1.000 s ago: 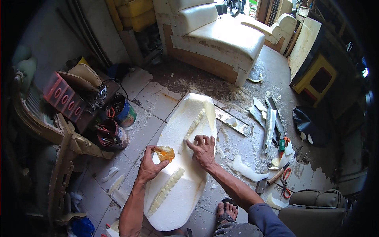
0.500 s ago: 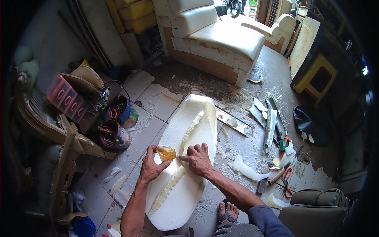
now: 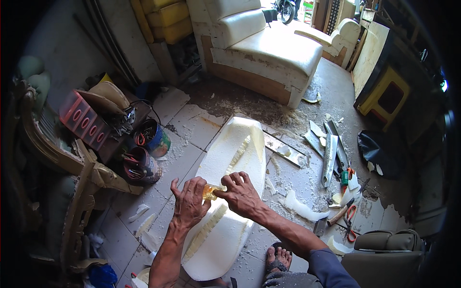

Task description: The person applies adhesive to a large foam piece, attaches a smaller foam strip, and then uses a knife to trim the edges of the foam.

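A long white foam seat pad [image 3: 216, 259] lies lengthwise in front of me, with a slit strip of pale foam [image 3: 204, 235] along its middle. Above the pad, my left hand [image 3: 189, 204] grips a small amber, see-through container [image 3: 210, 192] with a ragged rim. My right hand [image 3: 242, 197] meets the container's right side, its fingers curled and the index fingertip at the rim. Whether those fingers pinch anything is hidden. The strip's far part [image 3: 239, 153] runs on beyond my hands.
Tool-filled buckets [image 3: 141, 165] and a red organizer box [image 3: 81, 120] stand left, beside a carved wooden frame [image 3: 89, 177]. A white sofa section [image 3: 273, 53] is ahead. Right lie a hammer [image 3: 338, 213], orange-handled scissors [image 3: 351, 223], metal strips [image 3: 329, 153] and foam scraps [image 3: 302, 206].
My left hand has turned over and shifted right with the amber container, tipping it. My right index finger has come off the foam strip to the container's rim.
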`<state>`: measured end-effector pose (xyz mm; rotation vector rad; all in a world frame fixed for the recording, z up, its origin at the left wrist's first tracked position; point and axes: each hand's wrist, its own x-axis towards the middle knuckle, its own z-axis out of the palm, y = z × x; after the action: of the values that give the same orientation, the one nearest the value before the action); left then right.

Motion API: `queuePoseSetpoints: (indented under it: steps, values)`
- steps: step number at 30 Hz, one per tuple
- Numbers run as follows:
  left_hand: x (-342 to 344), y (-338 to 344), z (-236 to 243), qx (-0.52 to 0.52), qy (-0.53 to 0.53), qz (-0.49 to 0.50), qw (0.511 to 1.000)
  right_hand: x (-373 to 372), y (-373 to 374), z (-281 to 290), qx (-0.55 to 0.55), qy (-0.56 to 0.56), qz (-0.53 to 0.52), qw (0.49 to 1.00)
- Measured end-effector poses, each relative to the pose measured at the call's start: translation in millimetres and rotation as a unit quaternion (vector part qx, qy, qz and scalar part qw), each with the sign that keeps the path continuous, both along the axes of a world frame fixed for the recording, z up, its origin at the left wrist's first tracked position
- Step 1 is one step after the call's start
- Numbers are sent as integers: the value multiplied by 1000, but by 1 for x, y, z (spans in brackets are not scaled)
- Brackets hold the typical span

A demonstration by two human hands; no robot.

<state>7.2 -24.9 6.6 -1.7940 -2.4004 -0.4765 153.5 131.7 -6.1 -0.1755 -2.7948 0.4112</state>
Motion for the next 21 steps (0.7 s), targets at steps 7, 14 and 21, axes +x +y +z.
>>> queuePoseSetpoints:
  steps: [7,14,21]
  values:
    - [-11,-9,-19,-30,-22,55,998,10,11,-3,-160,-5,38,986]
    - [-24,-11,-28,-30,-201,116,972,-39,103,-19,-104,-12,-28,994]
    - [-16,-13,-18,-51,-241,118,962,-39,125,-51,47,-34,7,998]
